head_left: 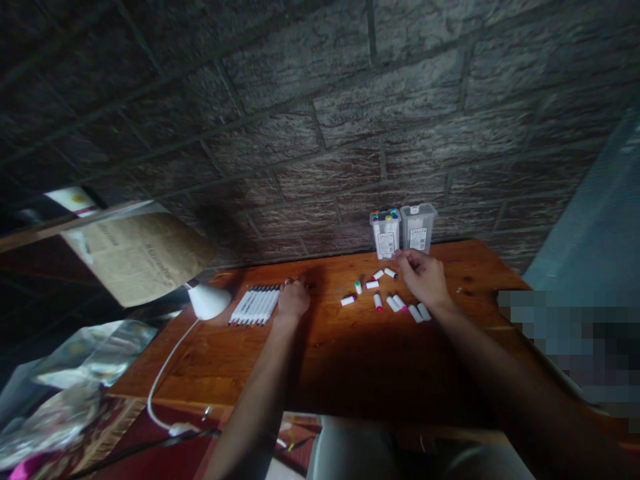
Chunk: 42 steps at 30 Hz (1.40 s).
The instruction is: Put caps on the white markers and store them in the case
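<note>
A row of capless white markers (255, 307) lies side by side on the wooden table, dark ends showing. At the row's right end is my left hand (294, 301), fingers curled down; a small dark tip pokes out beside them, and what they grip is mostly hidden. My right hand (424, 275) is held in front of two clear plastic boxes, thumb and fingertips pinched together; anything between them is too small to name. The left box (386, 235) holds several pens with coloured ends. Loose white caps (378, 302) with coloured ends are scattered between my hands.
The second clear box (419, 230) stands against the brick wall (320, 147). At left are a lamp with a paper shade (145, 257), its white base (207, 301) and a cord (161, 373). Plastic bags (95, 350) lie beyond the table's left edge.
</note>
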Tool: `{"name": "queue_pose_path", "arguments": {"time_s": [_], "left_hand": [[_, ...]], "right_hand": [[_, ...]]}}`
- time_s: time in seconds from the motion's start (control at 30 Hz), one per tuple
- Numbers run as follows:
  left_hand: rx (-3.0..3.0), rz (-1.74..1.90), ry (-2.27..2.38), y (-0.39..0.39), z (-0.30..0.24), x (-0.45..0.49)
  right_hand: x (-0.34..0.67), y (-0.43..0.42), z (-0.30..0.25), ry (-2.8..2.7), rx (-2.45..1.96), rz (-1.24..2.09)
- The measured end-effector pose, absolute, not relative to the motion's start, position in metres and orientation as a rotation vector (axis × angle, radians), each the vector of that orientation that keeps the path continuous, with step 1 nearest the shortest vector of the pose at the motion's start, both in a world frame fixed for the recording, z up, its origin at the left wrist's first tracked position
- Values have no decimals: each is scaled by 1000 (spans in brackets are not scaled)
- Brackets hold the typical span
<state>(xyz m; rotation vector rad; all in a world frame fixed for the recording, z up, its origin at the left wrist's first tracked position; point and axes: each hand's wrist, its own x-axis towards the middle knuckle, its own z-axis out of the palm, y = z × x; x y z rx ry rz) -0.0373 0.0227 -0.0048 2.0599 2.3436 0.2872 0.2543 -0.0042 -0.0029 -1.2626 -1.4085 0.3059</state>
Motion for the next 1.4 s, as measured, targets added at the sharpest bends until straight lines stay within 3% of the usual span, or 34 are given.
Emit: {"name": "queue_pose_path", "arguments": {"time_s": [0.43,0.67,0.8,1.4], "left_hand": [[2075,227,1843,21,5,-38],[1616,830,1176,10,12,-12],[1358,995,947,0,18,0],[1033,1157,823,9,5,6]], "right_hand": [[249,1,-13,-1693,-1318,292],[239,-4,-13,-1853,-1307,337],[240,-4,-13,-1829,-1292,356],[251,5,-17,-1961,-1307,498]]}}
